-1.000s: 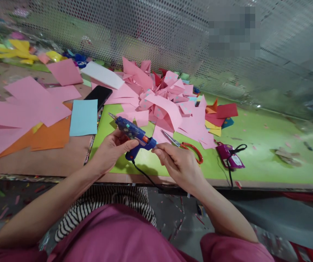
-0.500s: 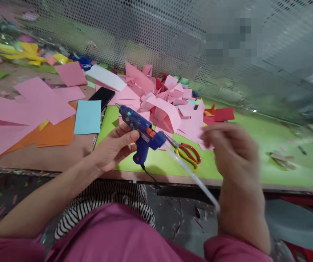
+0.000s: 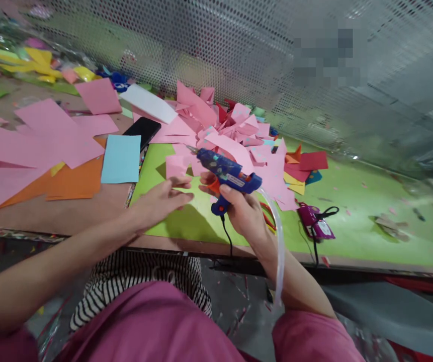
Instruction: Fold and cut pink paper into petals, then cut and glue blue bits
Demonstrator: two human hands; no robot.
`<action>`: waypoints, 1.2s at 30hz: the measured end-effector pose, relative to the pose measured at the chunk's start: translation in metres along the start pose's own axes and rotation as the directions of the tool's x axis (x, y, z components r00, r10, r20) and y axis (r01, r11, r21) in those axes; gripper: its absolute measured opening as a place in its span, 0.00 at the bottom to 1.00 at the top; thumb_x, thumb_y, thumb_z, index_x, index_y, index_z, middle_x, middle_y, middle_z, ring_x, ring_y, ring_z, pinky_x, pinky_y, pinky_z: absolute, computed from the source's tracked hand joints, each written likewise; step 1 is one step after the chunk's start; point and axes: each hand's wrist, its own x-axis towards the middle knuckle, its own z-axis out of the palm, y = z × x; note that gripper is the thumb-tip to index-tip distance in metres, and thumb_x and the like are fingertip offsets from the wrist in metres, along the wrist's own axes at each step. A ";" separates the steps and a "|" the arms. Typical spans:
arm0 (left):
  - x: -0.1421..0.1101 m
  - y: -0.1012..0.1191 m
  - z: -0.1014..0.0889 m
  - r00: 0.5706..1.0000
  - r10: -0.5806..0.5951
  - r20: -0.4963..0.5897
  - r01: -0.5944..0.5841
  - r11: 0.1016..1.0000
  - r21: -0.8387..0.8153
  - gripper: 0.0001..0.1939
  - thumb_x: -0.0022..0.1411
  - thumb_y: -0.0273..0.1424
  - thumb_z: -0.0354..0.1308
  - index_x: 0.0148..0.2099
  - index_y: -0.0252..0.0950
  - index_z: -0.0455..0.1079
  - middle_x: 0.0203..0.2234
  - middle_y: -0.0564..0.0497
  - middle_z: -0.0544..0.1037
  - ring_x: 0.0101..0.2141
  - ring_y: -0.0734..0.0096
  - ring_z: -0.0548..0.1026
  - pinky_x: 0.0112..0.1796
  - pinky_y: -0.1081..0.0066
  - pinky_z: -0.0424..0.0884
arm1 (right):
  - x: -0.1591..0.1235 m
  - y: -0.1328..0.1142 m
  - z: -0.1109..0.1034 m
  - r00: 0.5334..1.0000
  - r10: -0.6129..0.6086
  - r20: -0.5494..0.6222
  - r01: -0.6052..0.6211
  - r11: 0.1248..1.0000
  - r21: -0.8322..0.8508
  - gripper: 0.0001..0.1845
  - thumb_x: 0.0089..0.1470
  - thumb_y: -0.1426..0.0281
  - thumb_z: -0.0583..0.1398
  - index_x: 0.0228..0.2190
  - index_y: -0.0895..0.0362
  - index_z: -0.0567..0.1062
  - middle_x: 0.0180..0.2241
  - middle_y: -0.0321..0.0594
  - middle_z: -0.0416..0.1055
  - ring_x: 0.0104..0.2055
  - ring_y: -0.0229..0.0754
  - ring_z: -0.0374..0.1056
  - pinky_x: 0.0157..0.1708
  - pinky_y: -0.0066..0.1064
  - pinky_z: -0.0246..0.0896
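A blue hot glue gun [image 3: 224,168] is in my right hand [image 3: 248,208], which wraps round its handle near the orange trigger. Its metal nozzle points to the far left, and a black cord hangs from the handle's base. From the back of the gun a long clear glue stick [image 3: 279,246] bends down over my right forearm. My left hand [image 3: 165,198] is apart from the gun on its left, fingers spread, holding nothing. Behind the gun lies a heap of cut pink paper [image 3: 197,108]. Scissors [image 3: 269,216] are mostly hidden behind my right hand.
A light blue paper pad [image 3: 121,158] partly covers a black phone [image 3: 144,129] at left. Pink sheets [image 3: 54,133] and orange sheets [image 3: 76,178] lie further left. To the right sit red paper [image 3: 313,160] and a purple item with a black cord [image 3: 316,221]. A perforated metal panel [image 3: 216,50] rises behind.
The glue gun has passed from my left hand to my right and moved right. My right hand let go of the glue stick's end area, and my left hand has opened.
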 end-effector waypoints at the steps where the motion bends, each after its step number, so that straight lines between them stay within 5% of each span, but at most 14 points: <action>1: 0.004 -0.001 -0.013 0.996 0.045 -0.075 -0.032 0.985 0.169 0.17 0.56 0.39 0.65 0.45 0.37 0.74 0.46 0.42 0.79 0.40 0.60 0.76 0.37 0.66 0.71 | 0.004 -0.001 -0.002 1.000 0.011 -0.010 -0.010 1.000 0.028 0.23 0.63 0.50 0.57 0.48 0.53 0.77 0.44 0.42 0.79 0.50 0.46 0.75 0.52 0.44 0.71; 3: 0.015 -0.003 -0.036 0.967 0.160 -0.198 -0.047 0.876 0.479 0.17 0.58 0.39 0.62 0.46 0.35 0.74 0.46 0.41 0.79 0.37 0.60 0.75 0.39 0.63 0.70 | 0.011 -0.006 -0.004 0.998 0.065 -0.023 -0.065 0.998 0.023 0.22 0.58 0.49 0.62 0.44 0.53 0.78 0.41 0.41 0.80 0.47 0.47 0.75 0.51 0.44 0.71; 5: 0.028 -0.003 -0.050 0.962 0.184 -0.203 -0.002 0.747 0.665 0.18 0.57 0.42 0.61 0.45 0.34 0.75 0.44 0.39 0.79 0.37 0.57 0.75 0.42 0.60 0.70 | 0.018 -0.010 -0.002 0.995 0.097 -0.004 -0.097 0.991 -0.094 0.23 0.55 0.48 0.64 0.41 0.53 0.78 0.40 0.41 0.79 0.44 0.47 0.75 0.47 0.42 0.72; 10: 0.050 -0.005 -0.056 0.964 0.206 -0.168 -0.007 0.653 0.757 0.15 0.59 0.41 0.59 0.41 0.36 0.78 0.36 0.42 0.82 0.36 0.55 0.75 0.39 0.63 0.68 | 0.034 -0.004 0.008 0.988 0.132 0.082 -0.105 0.957 -0.271 0.24 0.54 0.46 0.64 0.36 0.55 0.77 0.31 0.37 0.75 0.33 0.40 0.70 0.32 0.33 0.67; 14: 0.052 -0.006 -0.055 0.959 0.236 -0.158 -0.045 0.676 0.736 0.11 0.59 0.38 0.58 0.35 0.38 0.79 0.31 0.46 0.81 0.33 0.60 0.75 0.38 0.65 0.67 | 0.037 0.002 0.014 0.980 0.138 0.143 -0.093 0.955 -0.283 0.25 0.51 0.46 0.66 0.31 0.56 0.75 0.26 0.34 0.72 0.27 0.36 0.66 0.28 0.30 0.63; 18: 0.051 -0.006 -0.055 0.966 0.206 -0.155 -0.053 0.747 0.663 0.10 0.59 0.37 0.58 0.36 0.39 0.77 0.27 0.50 0.80 0.28 0.64 0.74 0.35 0.67 0.67 | 0.036 0.000 0.018 0.992 0.110 0.068 -0.083 0.944 -0.319 0.28 0.50 0.42 0.65 0.28 0.55 0.74 0.25 0.34 0.72 0.27 0.37 0.67 0.31 0.32 0.64; 22: 0.050 -0.004 -0.052 0.977 0.143 -0.158 -0.014 0.782 0.623 0.12 0.61 0.37 0.57 0.41 0.36 0.77 0.30 0.49 0.81 0.25 0.67 0.74 0.34 0.67 0.68 | 0.037 -0.002 0.023 0.993 0.109 0.036 -0.088 0.923 -0.374 0.29 0.49 0.39 0.64 0.25 0.54 0.73 0.24 0.34 0.71 0.27 0.38 0.67 0.31 0.34 0.64; 36: 0.048 -0.008 -0.050 0.959 0.250 -0.136 -0.109 0.764 0.636 0.13 0.63 0.36 0.56 0.44 0.37 0.77 0.36 0.48 0.83 0.32 0.66 0.76 0.35 0.69 0.68 | 0.038 0.005 0.024 0.990 0.135 0.034 -0.112 0.919 -0.378 0.30 0.47 0.39 0.65 0.27 0.54 0.73 0.22 0.34 0.70 0.25 0.39 0.67 0.28 0.33 0.63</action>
